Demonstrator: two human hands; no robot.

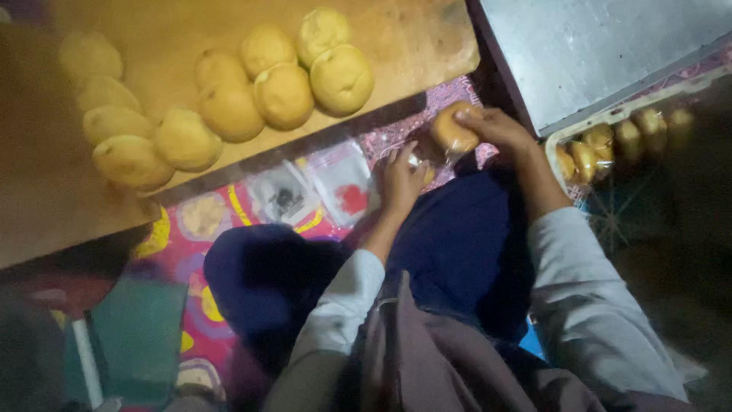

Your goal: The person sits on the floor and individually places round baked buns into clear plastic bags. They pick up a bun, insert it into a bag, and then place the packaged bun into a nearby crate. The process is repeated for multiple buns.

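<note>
Left of the wrapped bun (454, 130), round buns (284, 94) are laid out on a wooden board (427, 38). Just below-left of it, the left hand (402, 179) is pinched on clear wrapping. The bun itself is gripped by the right hand (499, 126). Right of it, packed buns fill a tray (550, 141).

The right hand (496, 126) is covering the far side of the bun (454, 131), the left hand (402, 179) is hiding a small pale thing too blurred to identify, and shadow is swallowing the tray (560, 137) of bagged buns.
</note>
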